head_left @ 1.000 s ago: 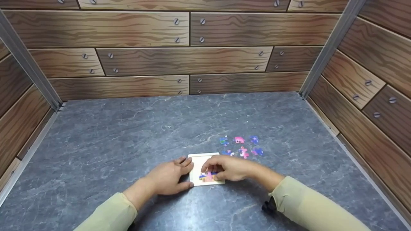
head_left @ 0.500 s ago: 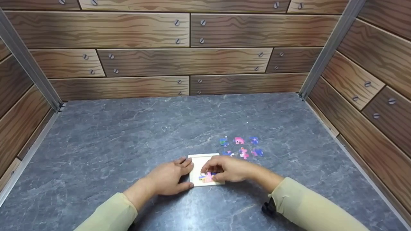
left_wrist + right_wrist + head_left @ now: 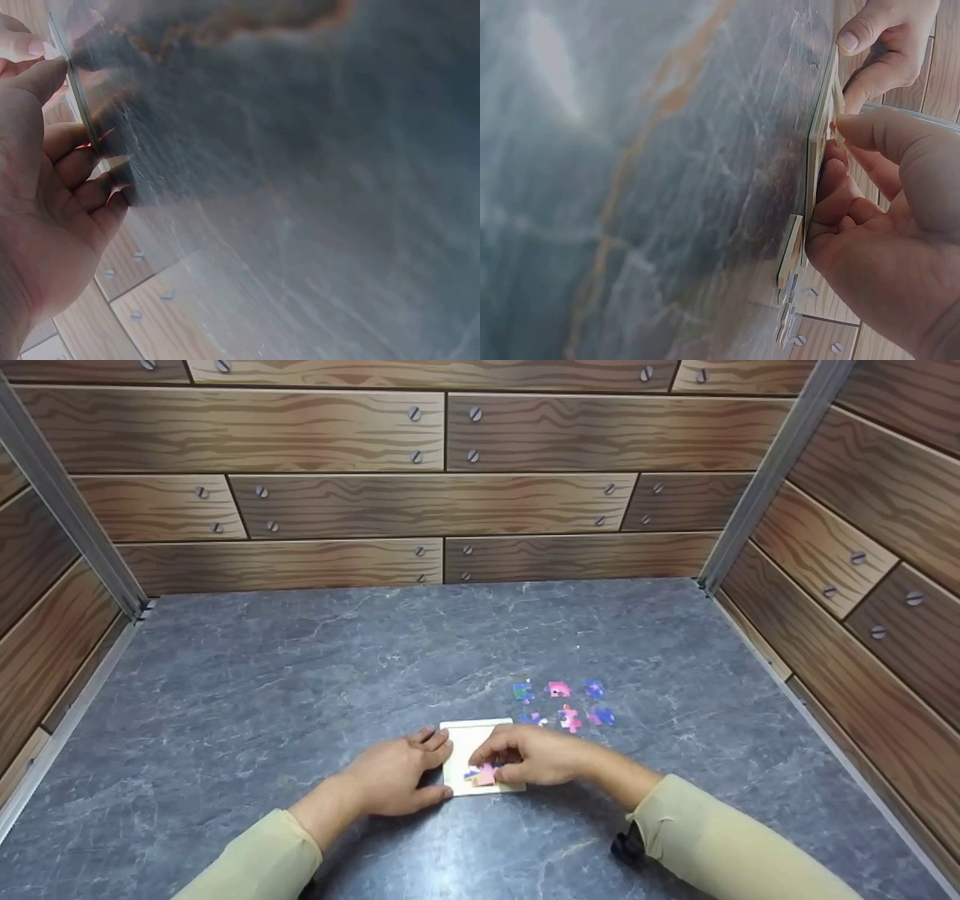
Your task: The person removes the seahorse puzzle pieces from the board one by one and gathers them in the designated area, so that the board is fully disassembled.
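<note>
A small white puzzle tray lies on the grey marbled table. Along its left edge rests my left hand, fingers loosely extended and thumb at the near corner; the left wrist view shows these fingertips against the tray's side. Over the tray's right half, my right hand pinches a pink puzzle piece between thumb and fingers. Other colourful pieces show beside it in the tray's near part. My right fingers partly hide these pieces. In the right wrist view, the right thumb meets the thin edge of a piece.
Several loose pieces lie in two rows beyond the tray's right side, including a pink one, a blue one and another pink one. Wood-patterned walls enclose the table at the back and sides.
The pink piece has shifted slightly and turned in the right fingers, low in the tray. The right hand has barely moved; the left hand keeps its place at the tray's edge.
</note>
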Tool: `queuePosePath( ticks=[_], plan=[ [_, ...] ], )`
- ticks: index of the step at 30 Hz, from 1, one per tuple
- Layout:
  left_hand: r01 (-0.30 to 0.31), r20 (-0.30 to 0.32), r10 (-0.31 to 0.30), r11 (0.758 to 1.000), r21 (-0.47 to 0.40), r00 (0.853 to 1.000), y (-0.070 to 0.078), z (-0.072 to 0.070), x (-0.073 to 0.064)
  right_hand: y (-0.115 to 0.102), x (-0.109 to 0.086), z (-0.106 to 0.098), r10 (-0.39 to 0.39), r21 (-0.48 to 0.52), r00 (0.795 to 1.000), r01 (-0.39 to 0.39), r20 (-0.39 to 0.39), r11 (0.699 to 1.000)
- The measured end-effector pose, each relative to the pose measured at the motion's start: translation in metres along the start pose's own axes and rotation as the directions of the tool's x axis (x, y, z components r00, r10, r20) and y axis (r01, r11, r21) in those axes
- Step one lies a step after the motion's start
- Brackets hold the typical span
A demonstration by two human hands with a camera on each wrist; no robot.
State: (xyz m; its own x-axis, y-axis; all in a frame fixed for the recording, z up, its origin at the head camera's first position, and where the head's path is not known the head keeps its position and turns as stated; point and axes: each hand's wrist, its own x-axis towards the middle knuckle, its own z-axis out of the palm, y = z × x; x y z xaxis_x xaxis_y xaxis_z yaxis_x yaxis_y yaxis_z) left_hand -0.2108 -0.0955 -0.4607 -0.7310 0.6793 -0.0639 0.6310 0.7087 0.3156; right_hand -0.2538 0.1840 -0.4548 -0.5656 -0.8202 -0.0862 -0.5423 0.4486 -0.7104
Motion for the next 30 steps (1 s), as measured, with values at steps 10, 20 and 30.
queuePosePath(
  ticks=[10,20,30],
  plan=[
    [0.003,-0.008,-0.003,1.000,0.002,1.000,-0.0008,0.0010,0.0000,0.0022,0.0006,0.0008,-0.029,-0.009,1.000,0.030,0.004,1.000],
    [0.012,-0.003,-0.012,1.000,-0.020,1.000,-0.0003,0.0004,-0.0005,0.0014,0.0008,0.0045,-0.001,0.041,1.000,0.002,-0.024,0.999],
    [0.000,-0.013,0.000,1.000,-0.011,1.000,-0.0006,0.0006,-0.0003,-0.0022,0.0017,0.0055,0.007,0.000,1.000,-0.007,-0.025,1.000]
  ],
)
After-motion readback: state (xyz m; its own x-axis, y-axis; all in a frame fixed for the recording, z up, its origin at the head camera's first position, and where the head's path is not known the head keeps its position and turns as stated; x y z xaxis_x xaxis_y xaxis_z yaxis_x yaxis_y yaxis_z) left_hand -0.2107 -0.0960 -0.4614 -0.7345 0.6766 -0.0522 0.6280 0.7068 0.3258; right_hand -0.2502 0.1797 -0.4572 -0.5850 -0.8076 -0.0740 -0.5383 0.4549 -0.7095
